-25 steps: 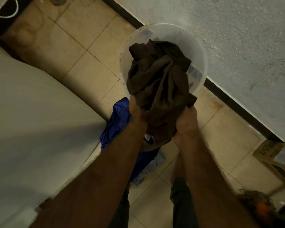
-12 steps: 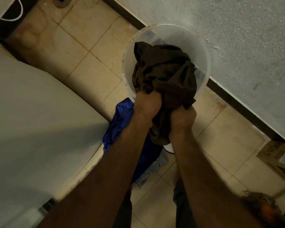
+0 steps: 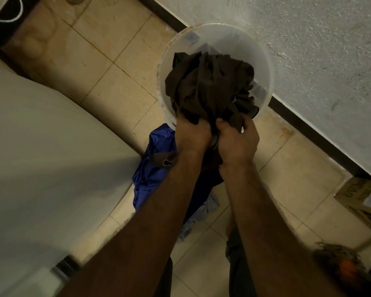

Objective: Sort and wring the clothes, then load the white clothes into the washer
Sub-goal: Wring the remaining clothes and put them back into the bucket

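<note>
Both fists clamp a bunched dark brown garment (image 3: 210,86) above the white bucket (image 3: 263,61), which stands far, against the wall. Left hand (image 3: 192,137) and right hand (image 3: 237,144) side by side, fingers curled tight into cloth. Blue clothes (image 3: 156,168) heaped on the floor nearer; washer (image 3: 51,157) left

Brown cloth (image 3: 208,86) hides much of bucket (image 3: 244,39); cardboard box (image 3: 360,202) — cropped.
</note>
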{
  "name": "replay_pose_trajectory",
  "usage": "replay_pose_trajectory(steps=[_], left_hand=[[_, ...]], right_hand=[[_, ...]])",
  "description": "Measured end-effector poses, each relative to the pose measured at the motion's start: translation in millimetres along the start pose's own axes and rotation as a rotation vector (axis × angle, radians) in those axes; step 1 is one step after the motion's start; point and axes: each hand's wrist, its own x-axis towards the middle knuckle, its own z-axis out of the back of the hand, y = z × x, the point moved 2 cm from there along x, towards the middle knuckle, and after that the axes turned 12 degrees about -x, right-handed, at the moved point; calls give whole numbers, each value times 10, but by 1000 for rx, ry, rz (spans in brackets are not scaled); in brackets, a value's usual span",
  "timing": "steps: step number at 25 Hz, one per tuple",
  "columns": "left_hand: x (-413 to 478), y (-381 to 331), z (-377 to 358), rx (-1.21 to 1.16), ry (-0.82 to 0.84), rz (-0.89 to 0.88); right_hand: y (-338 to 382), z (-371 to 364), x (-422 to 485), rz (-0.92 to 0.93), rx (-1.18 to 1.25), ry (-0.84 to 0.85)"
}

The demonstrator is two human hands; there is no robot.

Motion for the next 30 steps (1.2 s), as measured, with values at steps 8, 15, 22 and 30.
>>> replay_pose_trajectory(steps=[8, 15, 22, 30], left_hand=[[-284, 58, 68, -52, 196, 305], [31, -116, -61, -236, 115, 289], [99, 111, 45, -464, -6, 198], [67, 316, 163, -391, 321, 347]], right_hand=[[205, -116, 248, 5, -2, -60], [-159, -3, 51, 29, -319, 45], [51, 95, 265, 28, -209, 16], [-13, -194, 604, 284, -464, 178]])
